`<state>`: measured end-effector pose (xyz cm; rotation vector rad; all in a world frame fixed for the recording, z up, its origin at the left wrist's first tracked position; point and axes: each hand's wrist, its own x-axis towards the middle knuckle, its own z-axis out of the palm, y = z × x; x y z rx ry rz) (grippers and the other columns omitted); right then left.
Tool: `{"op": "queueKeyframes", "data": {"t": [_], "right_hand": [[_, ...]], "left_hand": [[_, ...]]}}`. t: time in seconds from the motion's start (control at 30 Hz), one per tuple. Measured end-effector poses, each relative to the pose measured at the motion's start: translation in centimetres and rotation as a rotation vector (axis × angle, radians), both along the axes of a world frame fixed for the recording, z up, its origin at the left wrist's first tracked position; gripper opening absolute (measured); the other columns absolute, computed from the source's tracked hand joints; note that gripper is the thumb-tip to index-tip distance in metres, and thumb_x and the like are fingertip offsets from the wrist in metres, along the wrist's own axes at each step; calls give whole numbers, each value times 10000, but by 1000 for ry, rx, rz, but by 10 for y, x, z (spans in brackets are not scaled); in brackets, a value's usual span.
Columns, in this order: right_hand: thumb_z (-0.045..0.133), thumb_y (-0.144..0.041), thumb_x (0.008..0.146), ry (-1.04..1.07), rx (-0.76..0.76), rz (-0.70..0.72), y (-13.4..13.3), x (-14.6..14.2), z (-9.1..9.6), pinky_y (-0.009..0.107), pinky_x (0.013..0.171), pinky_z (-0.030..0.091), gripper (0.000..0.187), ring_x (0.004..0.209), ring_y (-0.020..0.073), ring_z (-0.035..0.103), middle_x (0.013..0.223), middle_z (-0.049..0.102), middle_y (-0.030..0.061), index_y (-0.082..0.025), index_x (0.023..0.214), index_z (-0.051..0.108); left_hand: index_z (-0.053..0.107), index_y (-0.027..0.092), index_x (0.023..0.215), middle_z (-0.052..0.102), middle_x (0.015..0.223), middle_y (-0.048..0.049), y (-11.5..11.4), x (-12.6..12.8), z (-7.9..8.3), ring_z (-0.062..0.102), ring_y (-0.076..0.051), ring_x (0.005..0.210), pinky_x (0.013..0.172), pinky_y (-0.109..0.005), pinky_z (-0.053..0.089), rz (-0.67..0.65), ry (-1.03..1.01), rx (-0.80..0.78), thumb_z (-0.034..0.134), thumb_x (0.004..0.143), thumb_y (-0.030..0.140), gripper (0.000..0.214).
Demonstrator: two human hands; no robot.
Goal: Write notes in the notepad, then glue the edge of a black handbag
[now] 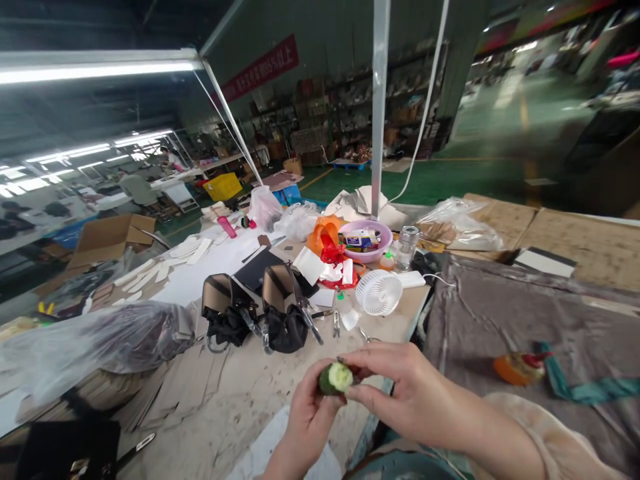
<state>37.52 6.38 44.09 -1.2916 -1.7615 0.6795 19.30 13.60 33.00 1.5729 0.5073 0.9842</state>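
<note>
A piece of cucumber (336, 379) with dark green skin is held in front of me, its pale, uneven flesh facing up. My left hand (306, 417) is closed round its left side. From the right, the thumb and fingertips of my right hand (395, 377) pinch at its edge; whether a small bit is between them I cannot tell. Just beyond my hands, scissors (369, 336) and a metal clip-like tool (337, 325) lie on the worktable (215, 407). Two black handbags (285, 320) stand farther back, to the left.
A white fan (380, 292), a small bottle (345, 307), a glass jar (407, 243) and a purple basin (383, 250) stand past my hands. Plastic-wrapped material (110, 340) lies left. A grey-brown cloth (480, 313) covers the surface at right. A metal post (379, 107) rises behind the basin.
</note>
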Motion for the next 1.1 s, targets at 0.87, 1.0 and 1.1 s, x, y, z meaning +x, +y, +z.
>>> {"op": "queueKeyframes", "data": {"t": [0.87,1.0,1.1], "right_hand": [[559,-86,805,-43,-82,-84,-9,17,-4,205,595,437,203,646,109,621,730,691,1,-178,880,724],[514,-66,797,-10,-17,-91,-11,17,-8,209,660,469,325,703,114,642,804,703,7,-178,1044,694],[508,-65,766,51,-49,-129,-11,13,-13,210,653,478,327,664,107,624,755,682,1,-163,1018,692]], "left_hand": [[542,283,1170,610,1009,-21,0,-1,9,582,-184,925,804,-296,455,-121,320,256,568,872,221,306],[530,281,1168,600,1027,-29,-2,-2,3,577,-185,929,807,-305,454,-120,324,226,549,883,219,293],[544,276,1146,593,1012,-29,-5,1,-1,571,-183,922,802,-304,455,-121,266,189,548,881,211,273]]}}
